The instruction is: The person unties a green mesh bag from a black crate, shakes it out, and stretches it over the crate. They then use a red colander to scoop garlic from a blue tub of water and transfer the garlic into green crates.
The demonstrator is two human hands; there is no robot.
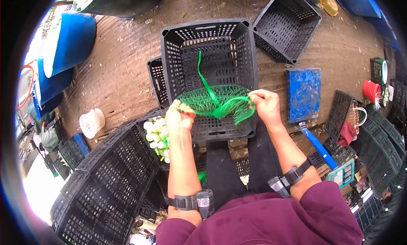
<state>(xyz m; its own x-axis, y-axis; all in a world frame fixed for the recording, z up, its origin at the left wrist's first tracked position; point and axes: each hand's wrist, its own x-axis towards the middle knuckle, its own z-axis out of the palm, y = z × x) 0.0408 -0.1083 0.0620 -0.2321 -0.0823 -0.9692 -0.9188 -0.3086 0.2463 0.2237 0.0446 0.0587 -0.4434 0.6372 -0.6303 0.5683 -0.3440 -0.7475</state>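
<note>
A green mesh bag (pixel 210 96) is stretched between my two hands over a black plastic crate (pixel 207 135). My left hand (pixel 180 116) is closed on the bag's left end. The fingers of my right hand (pixel 267 106) pinch its right side, where a loop of green strip runs. A green knot (pixel 220 113) sits near the bag's front middle, and a loose green strip (pixel 200 69) trails from there into the crate. The crate's mesh floor shows behind the bag. White-and-green vegetables (pixel 157 137) lie just left of my left forearm.
Another black crate (pixel 288 27) sits at the upper right. To the right is a blue scale platform (pixel 304 94) with a display (pixel 341 174). Stacked black crates (pixel 114 173) stand at the lower left. Blue barrels (pixel 72 44) and a white bucket (pixel 92 123) are further left.
</note>
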